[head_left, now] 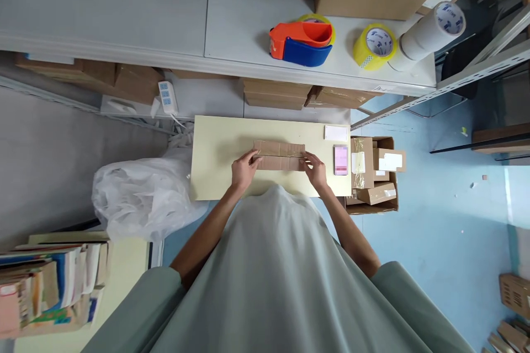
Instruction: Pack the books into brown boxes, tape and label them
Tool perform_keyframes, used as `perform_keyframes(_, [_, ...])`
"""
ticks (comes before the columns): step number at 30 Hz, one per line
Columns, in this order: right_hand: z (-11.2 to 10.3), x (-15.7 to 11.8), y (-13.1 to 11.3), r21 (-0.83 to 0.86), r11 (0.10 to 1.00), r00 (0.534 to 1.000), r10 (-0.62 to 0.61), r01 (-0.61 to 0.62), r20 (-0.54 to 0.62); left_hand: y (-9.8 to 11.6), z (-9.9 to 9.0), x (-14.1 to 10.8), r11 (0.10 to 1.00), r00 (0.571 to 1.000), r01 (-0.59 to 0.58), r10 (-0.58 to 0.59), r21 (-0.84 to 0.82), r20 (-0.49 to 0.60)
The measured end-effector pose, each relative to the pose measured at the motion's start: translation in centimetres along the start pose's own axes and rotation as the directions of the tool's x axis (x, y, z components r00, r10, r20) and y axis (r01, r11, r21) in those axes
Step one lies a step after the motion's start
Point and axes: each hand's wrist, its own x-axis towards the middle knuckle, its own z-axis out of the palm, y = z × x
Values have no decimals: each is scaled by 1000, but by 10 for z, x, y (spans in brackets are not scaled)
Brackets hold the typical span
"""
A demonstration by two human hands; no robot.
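Observation:
A long, narrow brown cardboard box (280, 162) lies in front of me on the pale yellow table (219, 149), a dark seam running along its length. At its left end my left hand (244, 170) grips the edge between thumb and fingers. My right hand (314, 171) pinches the opposite end in the same way. Right of the box, a phone with a pink screen (340, 160) rests on the table, below a white label or card (335, 133).
An orange and blue tape dispenser (301, 44) and a yellow tape roll (375, 47) sit on the shelf ahead. An open carton of small parcels (375, 208) stands right of the table. A white plastic bag (141, 196) bulges at the left, beyond a power strip (168, 97).

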Motion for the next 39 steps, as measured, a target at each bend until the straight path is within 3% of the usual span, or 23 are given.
perform_keyframes(9, [2, -16, 7, 56, 997, 999, 53, -53, 2, -15, 0, -28, 998, 998, 58, -58, 21, 14])
perform_keyframes(17, [-8, -2, -5, -245, 970, 996, 15, 8, 92, -10, -2, -25, 990, 998, 7, -16, 142, 62])
perform_keyframes(22, [-21, -1, -6, -271, 960, 985, -21, 69, 174, -10, -12, -22, 978, 994, -31, 8, 204, 111])
perform_keyframes(28, [-37, -3, -16, -339, 934, 986, -68, 116, 152, -4, -36, -15, 972, 986, -127, 101, 199, 135])
perform_keyframes(31, [-58, 16, -43, -331, 922, 980, -192, 201, 60, 13, -58, 3, 973, 983, -175, 163, 149, 88])
perform_keyframes(34, [-90, 54, -88, -345, 883, 930, -361, 319, -64, 49, -85, 32, 964, 965, -262, 261, 53, 15])
perform_keyframes(39, [-139, 137, -175, -502, 744, 823, -558, 441, -104, 130, -134, 74, 866, 851, -497, 476, -47, -222])
